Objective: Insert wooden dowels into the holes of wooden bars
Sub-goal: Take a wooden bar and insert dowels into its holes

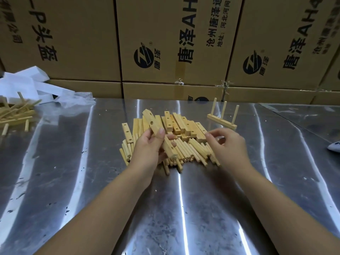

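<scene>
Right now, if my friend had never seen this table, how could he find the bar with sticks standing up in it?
Start at the shiny metal table, then find the pile of wooden bars in its middle. Just past the pile's right side, a lone bar lies flat by itself. Unlike the bare bars in the pile, it has three dowels standing upright in it.

L hand covers mid part of bar. R hand hides some dowels under it; can't tell if its fingertips pinch one. Right edge cuts off white obj, left edge cuts side pile, top edge cuts boxes. Outer box print is blurred.
</scene>
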